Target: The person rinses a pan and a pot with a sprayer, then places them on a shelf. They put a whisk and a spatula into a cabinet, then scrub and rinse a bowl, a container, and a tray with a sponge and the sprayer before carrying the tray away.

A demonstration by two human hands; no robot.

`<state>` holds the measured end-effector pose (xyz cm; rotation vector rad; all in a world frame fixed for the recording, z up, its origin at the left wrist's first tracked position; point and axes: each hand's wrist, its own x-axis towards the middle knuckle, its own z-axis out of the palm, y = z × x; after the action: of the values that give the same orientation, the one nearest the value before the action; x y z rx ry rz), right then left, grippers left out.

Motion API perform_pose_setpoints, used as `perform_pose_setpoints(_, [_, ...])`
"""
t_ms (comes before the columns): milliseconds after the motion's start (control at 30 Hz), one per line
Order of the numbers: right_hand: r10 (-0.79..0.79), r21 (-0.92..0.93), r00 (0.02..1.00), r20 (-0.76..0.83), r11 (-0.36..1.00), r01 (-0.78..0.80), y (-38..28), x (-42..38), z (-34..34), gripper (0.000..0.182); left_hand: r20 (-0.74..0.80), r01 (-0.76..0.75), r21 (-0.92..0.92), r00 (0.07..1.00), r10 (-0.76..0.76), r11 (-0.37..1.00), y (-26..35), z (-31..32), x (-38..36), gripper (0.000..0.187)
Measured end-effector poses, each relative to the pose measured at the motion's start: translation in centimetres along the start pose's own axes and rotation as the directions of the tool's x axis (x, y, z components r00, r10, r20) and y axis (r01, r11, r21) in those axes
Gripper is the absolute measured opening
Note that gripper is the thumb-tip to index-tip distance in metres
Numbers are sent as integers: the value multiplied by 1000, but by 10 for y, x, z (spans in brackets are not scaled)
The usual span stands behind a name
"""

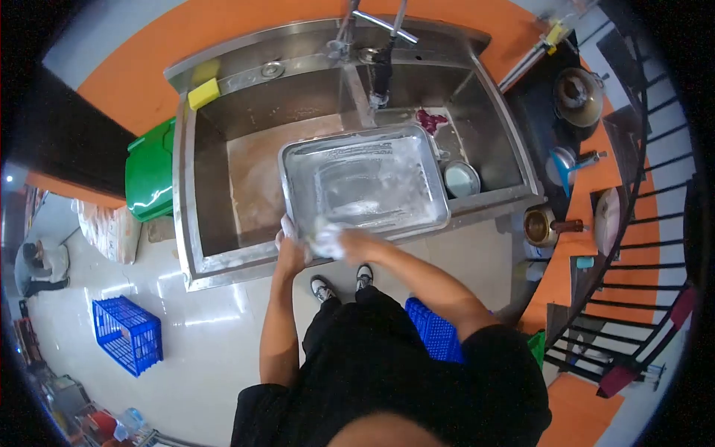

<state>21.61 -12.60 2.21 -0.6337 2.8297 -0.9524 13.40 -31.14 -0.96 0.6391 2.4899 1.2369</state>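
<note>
A rectangular metal tray [361, 179] streaked with white suds rests across the sink's divider and front rim, its inside facing me. My left hand [290, 252] is closed on the tray's near left corner, with foam on the fingers. At the tray's near edge, my right hand [356, 244] is closed around a white foamy wad [325, 240]; motion blur hides whether it is a cloth or a sponge. Both hands are close together on the near side of the tray.
The double steel sink [216, 262] holds cloudy brownish water on its left. A metal bowl [462, 179] and a dark red item [430, 120] sit in the right basin. A yellow sponge [203, 94] lies on the rim. Blue crates [128, 335] stand on the floor; a person [41, 270] crouches far left.
</note>
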Motion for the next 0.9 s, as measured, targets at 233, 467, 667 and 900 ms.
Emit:
perform_pose_setpoints(233, [297,-110,953,54,951,-290,62,-100,-35,31,37,48,64,998,-50,997,-7,5,-8,55])
perform_pose_setpoints(467, [482,-651,874,64,684,-330,88,-142,-103,26,117,-4,130,993,-11,992,-17,2,-4,60])
perform_pose_setpoints(667, [601,-536,773,-202,593,-601,171,-55,-69,20,40,-48,-214,998,58,976,-33,12,-1,66])
perform_pose_setpoints(900, [495,-263,792,-356,761,-594,88,52,23,27,53,203,-430,978,-200,880,-26,19,0,46])
